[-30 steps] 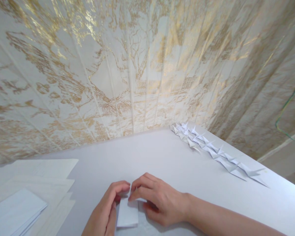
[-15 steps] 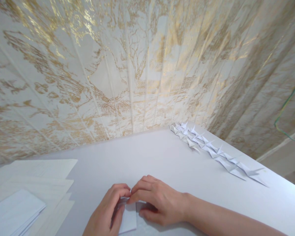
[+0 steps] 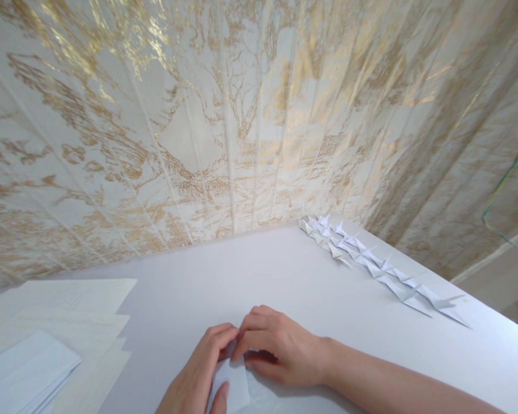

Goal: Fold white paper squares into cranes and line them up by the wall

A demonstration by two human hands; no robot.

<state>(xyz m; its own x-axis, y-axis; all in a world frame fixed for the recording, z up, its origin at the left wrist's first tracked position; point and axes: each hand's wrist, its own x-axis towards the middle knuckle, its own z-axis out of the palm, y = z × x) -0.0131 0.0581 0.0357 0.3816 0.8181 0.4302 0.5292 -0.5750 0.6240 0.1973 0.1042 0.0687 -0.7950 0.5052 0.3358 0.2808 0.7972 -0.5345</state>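
A small folded white paper (image 3: 236,384) lies on the table at the bottom middle, between my hands. My left hand (image 3: 202,371) curls around its left side, thumb on the paper's face and fingertips at the far edge. Curved over the top right corner, my right hand (image 3: 276,348) grips the paper with its fingertips beside those of the left. The two hands touch at the fingertips, and they hide the paper's far edge and some of its folds.
Several folded paper cranes (image 3: 375,261) stand in rows along the right side of the white table (image 3: 224,282). Paper sheets (image 3: 107,299) lie at the left, with a folded white stack (image 3: 30,368) on them. A gold-patterned curtain (image 3: 224,126) hangs behind; a green cord (image 3: 501,184) dangles at right.
Both hands have shifted slightly right, and the folded paper has moved right and tilted with them. My left thumb has moved lower on the paper, away from its fingers.
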